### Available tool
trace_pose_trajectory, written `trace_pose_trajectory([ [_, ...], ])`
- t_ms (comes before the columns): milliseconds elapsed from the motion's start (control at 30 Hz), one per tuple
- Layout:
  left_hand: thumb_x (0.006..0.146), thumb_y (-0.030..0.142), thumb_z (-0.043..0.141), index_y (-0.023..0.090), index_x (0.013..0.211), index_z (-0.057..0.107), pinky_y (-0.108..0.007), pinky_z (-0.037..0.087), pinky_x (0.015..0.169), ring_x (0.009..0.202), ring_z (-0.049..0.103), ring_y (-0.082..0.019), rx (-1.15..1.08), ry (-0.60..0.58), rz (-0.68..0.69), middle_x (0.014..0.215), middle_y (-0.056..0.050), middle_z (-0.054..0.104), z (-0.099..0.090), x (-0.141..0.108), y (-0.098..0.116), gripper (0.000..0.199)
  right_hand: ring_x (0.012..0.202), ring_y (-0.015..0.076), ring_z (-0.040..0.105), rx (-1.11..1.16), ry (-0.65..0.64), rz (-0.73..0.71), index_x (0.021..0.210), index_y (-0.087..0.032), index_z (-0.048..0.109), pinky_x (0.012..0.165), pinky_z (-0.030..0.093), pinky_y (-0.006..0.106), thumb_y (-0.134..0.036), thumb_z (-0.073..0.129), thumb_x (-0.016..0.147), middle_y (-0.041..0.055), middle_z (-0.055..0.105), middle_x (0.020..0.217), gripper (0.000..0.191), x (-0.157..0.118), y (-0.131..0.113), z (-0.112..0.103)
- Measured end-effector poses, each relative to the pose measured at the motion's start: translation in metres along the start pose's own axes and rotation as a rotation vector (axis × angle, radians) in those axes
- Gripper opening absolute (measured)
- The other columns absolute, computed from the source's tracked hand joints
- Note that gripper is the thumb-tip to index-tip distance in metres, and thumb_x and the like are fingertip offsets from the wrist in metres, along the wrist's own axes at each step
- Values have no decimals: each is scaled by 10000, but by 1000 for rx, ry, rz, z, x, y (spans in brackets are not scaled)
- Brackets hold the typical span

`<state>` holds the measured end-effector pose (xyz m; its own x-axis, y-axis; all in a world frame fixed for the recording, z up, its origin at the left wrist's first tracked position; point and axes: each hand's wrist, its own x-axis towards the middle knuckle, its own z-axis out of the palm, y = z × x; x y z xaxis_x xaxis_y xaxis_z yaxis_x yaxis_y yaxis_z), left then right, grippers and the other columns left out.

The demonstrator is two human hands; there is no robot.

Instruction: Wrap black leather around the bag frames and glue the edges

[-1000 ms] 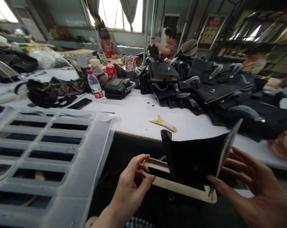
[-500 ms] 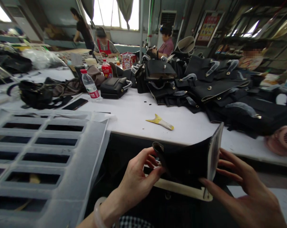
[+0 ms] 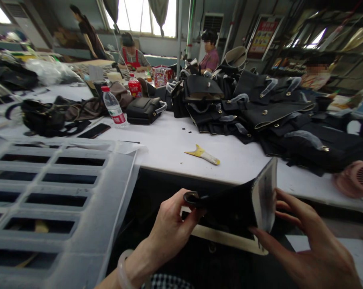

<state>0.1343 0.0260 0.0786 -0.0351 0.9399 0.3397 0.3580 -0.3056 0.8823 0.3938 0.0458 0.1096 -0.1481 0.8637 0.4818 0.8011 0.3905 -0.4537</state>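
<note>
My left hand [image 3: 172,218] pinches the folded left edge of a black leather bag piece [image 3: 229,206] between thumb and fingers. At the other end, my right hand [image 3: 310,241] grips the same piece around its pale, upturned side panel [image 3: 266,196], thumb in front and fingers behind. Beneath it lies more black bag material with a cream strip [image 3: 226,239] along its edge and a small metal fitting [image 3: 211,247]. How these lower parts join the held piece is too dark to tell. Beyond my hands, a yellow and white forked tool [image 3: 203,155] lies on the white table [image 3: 166,150].
Black bags with wrapped handles [image 3: 247,100] are heaped at the back right. A slotted translucent plastic crate [image 3: 88,224] stands at left. A water bottle [image 3: 112,107], a phone [image 3: 94,131], a small black bag [image 3: 145,110] and a pink fan [image 3: 356,178] surround the workspace. Several people are farther back.
The left edge of the leather piece has dipped and folded flatter in my left hand. Its right panel has tilted, showing more of its pale face. A person at the back has moved left.
</note>
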Motion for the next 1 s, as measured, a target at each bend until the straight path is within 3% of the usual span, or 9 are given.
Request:
trace_pose_trajectory([
  [200, 834, 196, 693, 214, 889, 621, -305, 481, 740, 800, 613, -177, 101, -111, -144, 852, 1, 650, 2, -5, -18, 93, 1110, 269, 628, -103, -56, -203, 1462, -284, 378, 940, 523, 420, -428, 614, 894, 54, 545, 1383, 632, -1, 8, 7],
  [333, 750, 103, 738, 226, 964, 622, -365, 449, 985, 1103, 587, -215, 76, -41, -160, 1144, -32, 645, 2, -12, -37, 274, 1132, 242, 608, -235, -72, -351, 1465, -217, 386, 937, 486, 362, -394, 580, 921, 65, 542, 1387, 604, -2, 7, 11],
  [467, 811, 183, 700, 256, 1155, 590, -404, 371, 1109, 1265, 518, -225, 33, 21, -242, 1329, -43, 580, -2, -25, -54, 369, 1080, 273, 601, -382, -88, -477, 1465, -189, 400, 895, 446, 403, -345, 550, 938, 107, 561, 1353, 569, -2, 5, 17],
  [600, 873, 322, 661, 238, 1255, 565, -440, 346, 1129, 1276, 516, -251, -68, 63, -374, 1320, -68, 601, -5, -39, -67, 402, 1036, 315, 597, -466, -135, -612, 1471, -169, 402, 855, 424, 453, -302, 535, 935, 141, 577, 1348, 568, -2, 5, 27],
  [700, 892, 412, 636, 208, 1219, 593, -450, 369, 1108, 1214, 557, -263, -173, 79, -457, 1259, -85, 637, -1, -48, -77, 388, 1038, 329, 593, -478, -155, -661, 1494, -158, 364, 836, 421, 461, -296, 524, 931, 154, 576, 1356, 601, -2, 7, 32],
  [867, 884, 408, 652, 209, 1208, 586, -421, 447, 1030, 1162, 596, -268, -437, 70, -505, 1221, -84, 655, 10, -58, -88, 386, 1015, 308, 609, -443, -194, -688, 1505, -160, 343, 821, 431, 439, -323, 511, 917, 144, 586, 1345, 633, 4, 18, 34],
  [1000, 853, 408, 687, 227, 1273, 541, -422, 450, 1025, 1197, 579, -283, -521, 73, -520, 1277, -87, 628, 16, -64, -91, 480, 1014, 355, 623, -535, -201, -660, 1519, -186, 320, 747, 420, 480, -322, 480, 929, 163, 576, 1368, 627, 7, 21, 34],
])
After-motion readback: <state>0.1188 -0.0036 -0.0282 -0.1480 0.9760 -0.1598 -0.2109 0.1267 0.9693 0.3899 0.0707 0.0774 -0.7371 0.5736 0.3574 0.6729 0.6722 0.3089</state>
